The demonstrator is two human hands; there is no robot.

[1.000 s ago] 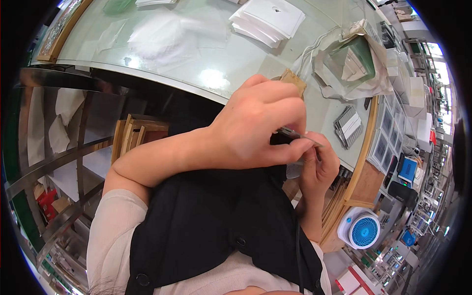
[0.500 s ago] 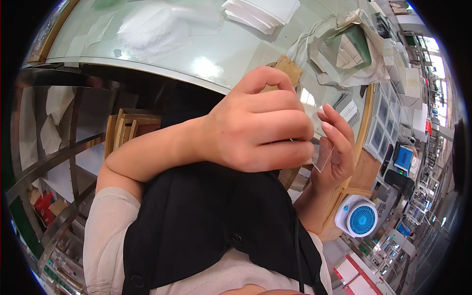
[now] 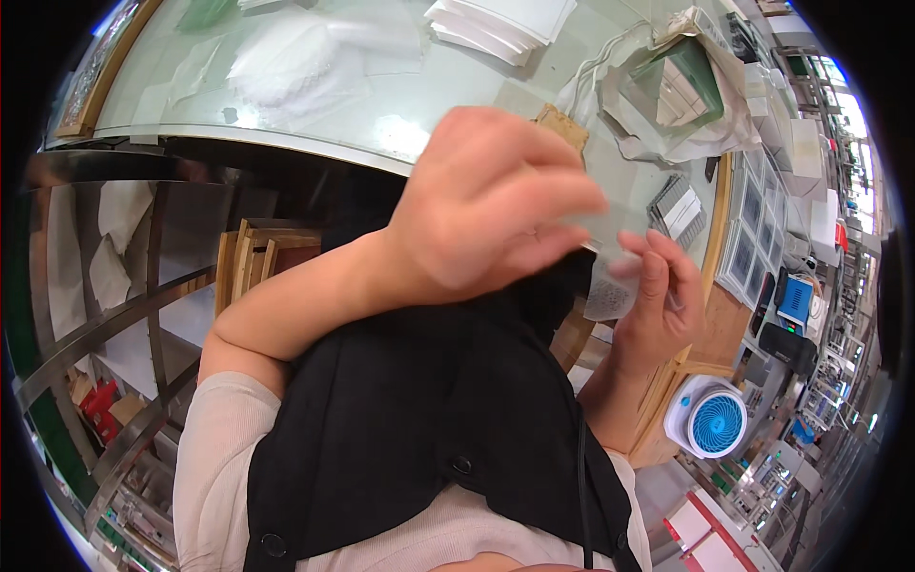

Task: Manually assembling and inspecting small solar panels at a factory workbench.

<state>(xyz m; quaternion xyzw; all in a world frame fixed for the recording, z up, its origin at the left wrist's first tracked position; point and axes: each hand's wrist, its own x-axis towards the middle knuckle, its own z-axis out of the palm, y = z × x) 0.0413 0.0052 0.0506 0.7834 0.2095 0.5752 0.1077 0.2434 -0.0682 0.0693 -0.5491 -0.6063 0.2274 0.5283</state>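
Note:
My right hand (image 3: 660, 296) pinches a small, thin, clear plate (image 3: 608, 296) between thumb and fingers, in front of my body to the right. Faint marks show on the plate's surface. Left of it, my left hand (image 3: 491, 205) is held up with its fingers bent toward the plate. Motion smears those fingers, so whether anything is between them cannot be made out. Both hands are above the near edge of a glass-topped table (image 3: 315, 138). Behind the left hand lies a small tan block (image 3: 562, 124).
White sheets (image 3: 500, 29) are stacked on the table, beside crumpled translucent film (image 3: 295, 62). At the right are a paper-lined green container (image 3: 701, 71), a small grey stack (image 3: 677, 208), a clear compartment case (image 3: 748, 229) and a blue-and-white fan (image 3: 710, 419). Wooden frames (image 3: 262, 257) stand below left.
My left hand has drawn up and back from the plate, its fist loosening. My right hand has shifted slightly down and right, turning the plate so more of its face shows.

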